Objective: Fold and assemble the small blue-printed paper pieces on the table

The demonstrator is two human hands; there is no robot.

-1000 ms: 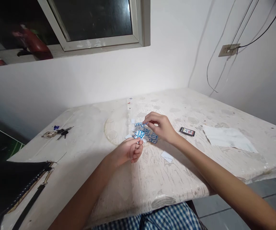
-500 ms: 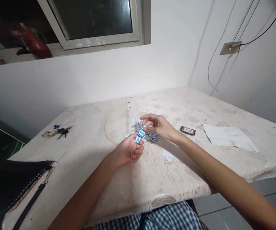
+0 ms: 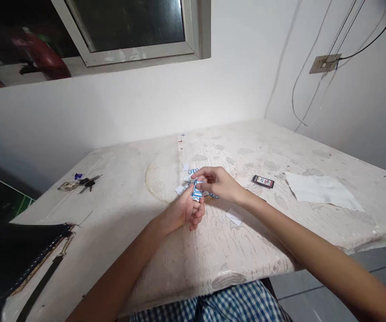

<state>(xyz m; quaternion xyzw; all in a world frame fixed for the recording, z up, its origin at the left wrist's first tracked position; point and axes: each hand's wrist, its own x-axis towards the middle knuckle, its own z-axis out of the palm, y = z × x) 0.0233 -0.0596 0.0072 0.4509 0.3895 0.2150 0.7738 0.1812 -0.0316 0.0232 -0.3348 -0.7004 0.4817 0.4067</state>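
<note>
My left hand (image 3: 188, 208) pinches small white paper slips (image 3: 198, 193) printed with blue outlined boxes, thumb on top and fingers beneath. From the right, my right hand (image 3: 218, 183) reaches over, its thumb and fingertips closed on the upper part of the same slips. More blue-printed paper pieces (image 3: 193, 171) lie on the table just behind the hands, partly hidden by them. One white slip (image 3: 234, 217) with faint print rests apart, nearer to me, below my right wrist.
A dark printed cartridge-like item (image 3: 262, 181) and a white cloth or paper sheet (image 3: 323, 191) lie on the table (image 3: 273, 232) at right. Keys (image 3: 87, 183) and a black bag (image 3: 22, 255) with a strap are at left. A wall (image 3: 139, 107) stands behind.
My right hand has come lower and slightly left over the slips. The slips between my hands have turned more upright in view. My left hand has shifted a little to the right.
</note>
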